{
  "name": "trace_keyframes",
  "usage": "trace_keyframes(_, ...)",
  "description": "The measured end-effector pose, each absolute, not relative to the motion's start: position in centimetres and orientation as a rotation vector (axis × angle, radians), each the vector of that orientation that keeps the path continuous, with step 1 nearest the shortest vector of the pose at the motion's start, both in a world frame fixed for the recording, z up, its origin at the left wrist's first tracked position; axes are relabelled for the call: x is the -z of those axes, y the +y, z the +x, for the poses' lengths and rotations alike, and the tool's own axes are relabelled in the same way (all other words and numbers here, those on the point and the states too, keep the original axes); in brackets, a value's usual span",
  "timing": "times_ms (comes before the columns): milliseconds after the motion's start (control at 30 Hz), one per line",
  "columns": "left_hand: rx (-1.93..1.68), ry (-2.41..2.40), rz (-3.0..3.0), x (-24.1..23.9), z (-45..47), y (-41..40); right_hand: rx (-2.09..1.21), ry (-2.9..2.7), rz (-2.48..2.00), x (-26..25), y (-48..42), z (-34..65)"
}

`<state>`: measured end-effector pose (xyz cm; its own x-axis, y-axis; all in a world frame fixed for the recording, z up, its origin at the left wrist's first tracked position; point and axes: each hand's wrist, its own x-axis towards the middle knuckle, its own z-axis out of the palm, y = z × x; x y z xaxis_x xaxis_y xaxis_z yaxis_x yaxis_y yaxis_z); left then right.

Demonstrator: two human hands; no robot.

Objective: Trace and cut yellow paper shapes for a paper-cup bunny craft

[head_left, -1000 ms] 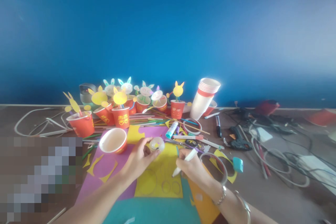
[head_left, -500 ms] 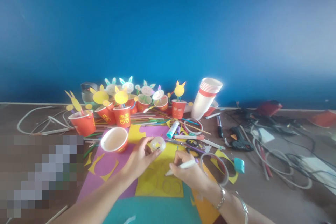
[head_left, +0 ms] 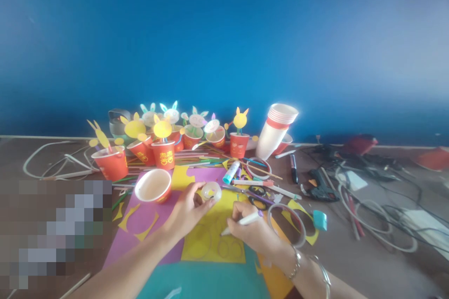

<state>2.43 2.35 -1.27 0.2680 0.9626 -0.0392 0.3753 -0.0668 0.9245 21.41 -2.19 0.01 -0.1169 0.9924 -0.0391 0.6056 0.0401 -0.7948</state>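
My left hand [head_left: 192, 210] pinches a small clear roll of tape [head_left: 211, 191] above the upper part of a yellow paper sheet [head_left: 213, 253]. In my right hand [head_left: 250, 224] is a white marker pen [head_left: 249, 218], held in a writing grip with its tip down at the yellow sheet. Several drawn circles show on the sheet, larger ones at the left and small ones at the right. Under it lie purple paper [head_left: 131, 245] and teal paper [head_left: 203, 280]. An upright paper cup [head_left: 153, 187] stands left of my left hand.
Red paper cups [head_left: 163, 155] with paper bunny figures line the wall side. A stack of white cups [head_left: 277, 131] leans behind. Scissors [head_left: 257, 196], a glue stick [head_left: 231, 173], a tape ring [head_left: 286, 225], a hot glue gun [head_left: 321, 186] and tangled cables [head_left: 379, 224] lie to the right.
Almost nothing differs. The rear end of the marker pen has tipped up very slightly in my right hand; my left hand and the tape roll stay put.
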Motion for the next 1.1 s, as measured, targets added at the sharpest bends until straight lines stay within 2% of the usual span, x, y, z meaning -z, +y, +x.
trace_keyframes(1100, -0.819, 1.25, 1.604, 1.24, 2.39, 2.28, -0.994, -1.667, -1.57, -0.77, -2.39, 21.28)
